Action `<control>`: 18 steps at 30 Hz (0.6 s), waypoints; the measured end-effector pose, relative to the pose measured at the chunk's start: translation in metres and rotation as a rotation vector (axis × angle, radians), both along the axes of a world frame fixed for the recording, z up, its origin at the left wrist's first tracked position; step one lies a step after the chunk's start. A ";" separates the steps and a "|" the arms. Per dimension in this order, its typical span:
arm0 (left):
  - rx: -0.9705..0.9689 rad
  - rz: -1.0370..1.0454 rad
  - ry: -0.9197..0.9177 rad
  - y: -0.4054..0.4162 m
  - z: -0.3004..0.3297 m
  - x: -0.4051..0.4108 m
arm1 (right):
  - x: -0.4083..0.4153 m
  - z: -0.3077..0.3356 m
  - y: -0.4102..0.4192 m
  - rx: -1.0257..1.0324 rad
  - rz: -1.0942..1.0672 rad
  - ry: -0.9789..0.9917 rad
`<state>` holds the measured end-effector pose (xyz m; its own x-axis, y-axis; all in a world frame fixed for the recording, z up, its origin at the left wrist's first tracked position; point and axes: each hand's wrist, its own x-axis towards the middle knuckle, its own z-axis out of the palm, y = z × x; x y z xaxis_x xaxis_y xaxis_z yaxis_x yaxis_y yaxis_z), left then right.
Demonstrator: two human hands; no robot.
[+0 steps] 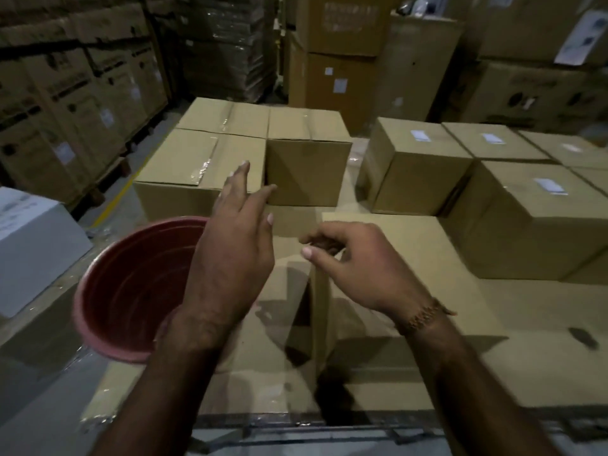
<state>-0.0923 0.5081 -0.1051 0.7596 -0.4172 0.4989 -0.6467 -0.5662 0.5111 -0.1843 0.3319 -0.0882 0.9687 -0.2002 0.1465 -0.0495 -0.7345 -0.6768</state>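
– Stacked cartons (82, 103) wall the place in on every side. What's closer to you?

– Sealed boxes (204, 166) straight ahead and labelled boxes (526, 218) to the right, with a narrow gap between the two groups. Nearer than those, a wide sheet of brown cardboard (411, 324) spreads beneath both arms.

– And the thing being worked on?

– A cardboard flap (320, 317) stands upright from that sheet, edge-on to the camera, between the two wrists. Its top edge comes up right under the right hand (358, 268).

– Is that hand gripping it?

– Its fingers are curled and the thumb is drawn in close to them, just at the flap's top edge. The blur hides whether they actually clasp the cardboard, so I cannot tell.

– The other hand?

– The left hand (230, 258) is spread flat, fingers straight, holding nothing. It hovers to the left of the flap and past it, fingertips in front of the sealed boxes.

– Room to move?

– A red tub (131, 291) crowds the left forearm, its rim hidden behind the wrist, and a white box (36, 241) sits beyond the tub. To the right the sheet lies flat and open as far as the labelled boxes. A bracelet (422, 317) circles the right wrist, and a small dark object (583, 338) rests far out on the sheet.
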 end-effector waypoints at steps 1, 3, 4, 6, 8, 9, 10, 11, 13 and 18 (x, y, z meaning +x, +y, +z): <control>0.010 -0.016 0.004 -0.013 -0.001 -0.005 | -0.010 -0.004 -0.018 -0.003 -0.065 -0.031; 0.042 -0.043 0.036 -0.037 -0.007 -0.015 | -0.026 -0.015 -0.053 -0.030 -0.206 -0.072; 0.054 -0.055 0.065 -0.049 -0.010 -0.019 | -0.033 -0.022 -0.070 -0.059 -0.279 -0.090; 0.071 -0.081 0.129 -0.070 -0.020 -0.028 | -0.044 -0.035 -0.099 -0.135 -0.404 -0.129; 0.111 -0.097 0.178 -0.088 -0.031 -0.036 | -0.053 -0.045 -0.120 -0.199 -0.475 -0.131; 0.137 -0.100 0.198 -0.097 -0.036 -0.039 | -0.057 -0.049 -0.128 -0.226 -0.491 -0.112; 0.169 -0.098 0.221 -0.105 -0.041 -0.043 | -0.061 -0.052 -0.134 -0.255 -0.495 -0.079; 0.207 -0.094 0.241 -0.113 -0.044 -0.046 | -0.064 -0.056 -0.138 -0.288 -0.490 -0.034; 0.282 -0.091 0.272 -0.126 -0.052 -0.052 | -0.070 -0.061 -0.141 -0.358 -0.437 0.072; 0.406 -0.053 0.286 -0.143 -0.072 -0.057 | -0.074 -0.072 -0.138 -0.448 -0.189 0.279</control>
